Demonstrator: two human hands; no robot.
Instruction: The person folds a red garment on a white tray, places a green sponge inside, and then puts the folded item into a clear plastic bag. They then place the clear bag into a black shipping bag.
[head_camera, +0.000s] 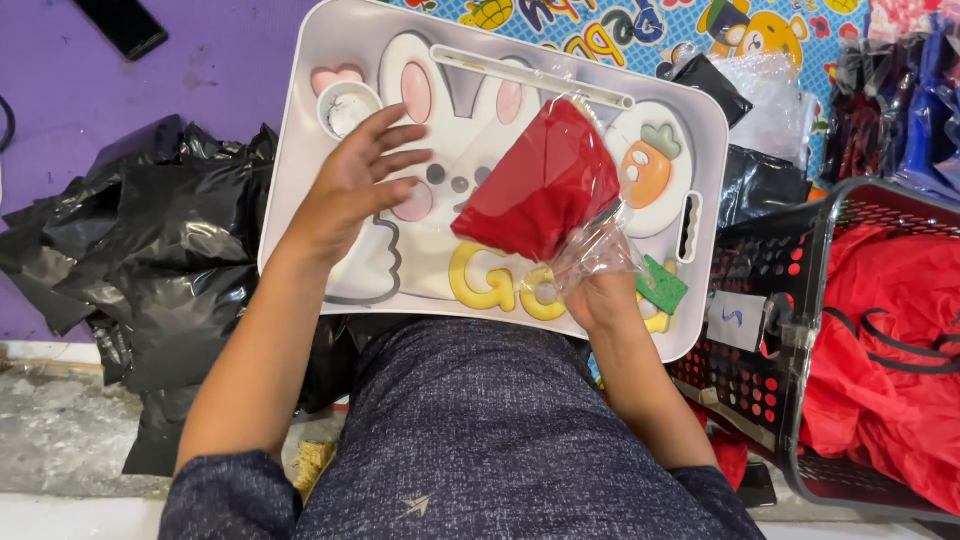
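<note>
The white lap tray (300, 150) lay across the person's knees, its near-left corner bare, black plastic bags (160, 260) crowding its left edge. The left hand (355, 190) rested flat on the tray, fingers spread, gripping nothing. The right hand (600, 295), at the near edge, pinched shut on the clear bag (590, 255) with a folded red cloth (540, 185) inside. A black basket (800, 300) off the right edge held more red fabric (890, 340).
</note>
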